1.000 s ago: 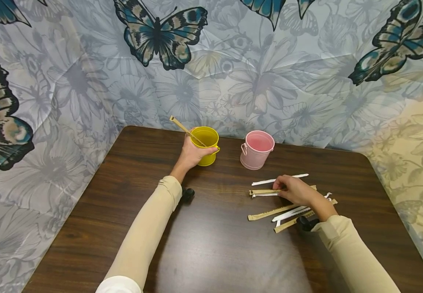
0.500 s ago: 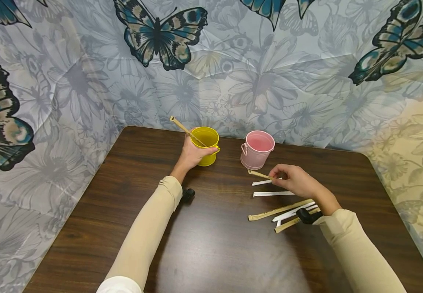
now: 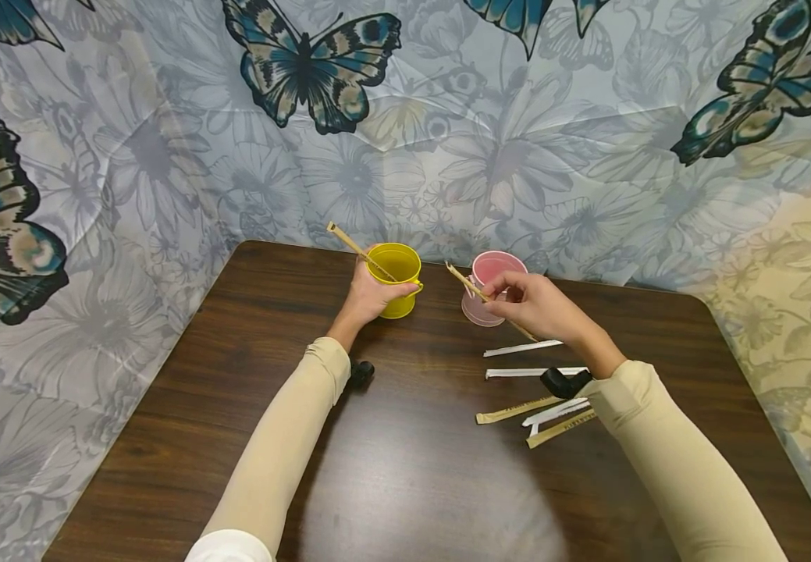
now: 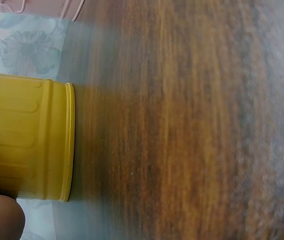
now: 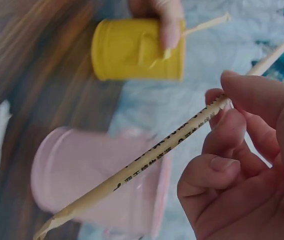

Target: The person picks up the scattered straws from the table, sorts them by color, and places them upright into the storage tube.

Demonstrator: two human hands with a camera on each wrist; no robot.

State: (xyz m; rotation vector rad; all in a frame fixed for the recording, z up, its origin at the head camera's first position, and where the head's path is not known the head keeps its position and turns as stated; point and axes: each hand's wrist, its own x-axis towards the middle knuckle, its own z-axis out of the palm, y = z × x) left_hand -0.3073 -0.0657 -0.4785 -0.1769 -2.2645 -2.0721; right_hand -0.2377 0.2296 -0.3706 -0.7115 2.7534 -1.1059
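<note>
My left hand (image 3: 370, 295) grips the side of a small yellow bucket (image 3: 400, 306), thumb by its handle. A tan paper-wrapped straw (image 3: 349, 240) leans in this bucket and sticks out past the rim. Between thumb and fingertips, my right hand (image 3: 540, 309) pinches another tan wrapped straw (image 5: 147, 159), printed with dark lettering. That straw slants across the front of a pink bucket (image 5: 77, 167), which the hand partly covers in the head view. Only a fingertip (image 4: 1, 216) of the left hand shows in the left wrist view, beside the yellow bucket's wall.
Right of centre on the dark wooden table (image 3: 250, 312) lie several wrapped straws: two white ones (image 3: 517, 373) nearest the pink bucket, then tan ones (image 3: 510, 411) and white ones (image 3: 549, 412) in a loose group. A butterfly-print cloth (image 3: 447, 156) hangs behind the table.
The right hand has picked a tan straw up from the table and carried it up and left to the pink bucket. The left hand and yellow bucket have stayed put.
</note>
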